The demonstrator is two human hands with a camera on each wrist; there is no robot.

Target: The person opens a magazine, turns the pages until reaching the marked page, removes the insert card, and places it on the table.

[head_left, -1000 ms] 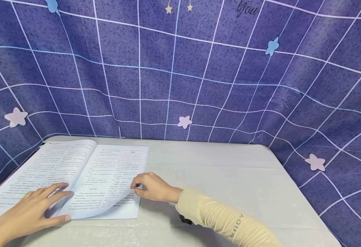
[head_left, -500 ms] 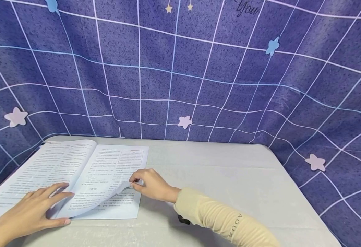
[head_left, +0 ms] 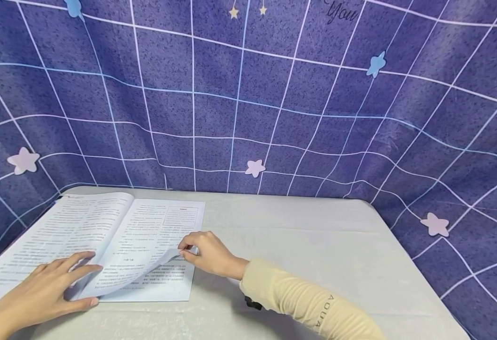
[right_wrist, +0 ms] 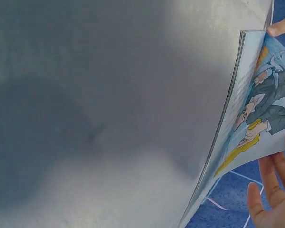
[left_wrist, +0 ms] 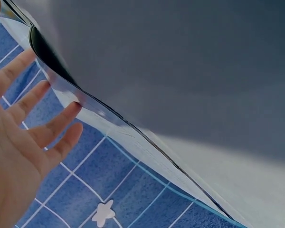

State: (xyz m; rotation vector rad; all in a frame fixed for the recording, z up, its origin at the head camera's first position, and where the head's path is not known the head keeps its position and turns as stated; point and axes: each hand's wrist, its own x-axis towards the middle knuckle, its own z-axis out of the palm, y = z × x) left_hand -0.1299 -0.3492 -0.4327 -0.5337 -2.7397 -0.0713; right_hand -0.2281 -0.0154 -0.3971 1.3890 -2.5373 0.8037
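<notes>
An open book (head_left: 74, 226) with printed text lies at the left of the table. My left hand (head_left: 50, 293) rests over the lower part of its left page by the spine, fingers spread and thumb at the bottom edge. The thumb and index finger of my right hand (head_left: 210, 255) pinch the outer edge of a right-hand page (head_left: 152, 262), whose lower corner curls up off the sheet beneath. In the right wrist view, a coloured drawing of figures (right_wrist: 270, 104) shows on the underside of that page. The left wrist view has my left hand (left_wrist: 19, 137) at the book's edge.
A pale cloth covers the table (head_left: 299, 245), which extends to the right of the book. Behind it and along both sides hangs a blue curtain (head_left: 214, 118) with a white grid and stars.
My right hand has moved slightly up and left with the page, and the page's lower corner is lifted further, baring more of the sheet underneath. The left hand stays put.
</notes>
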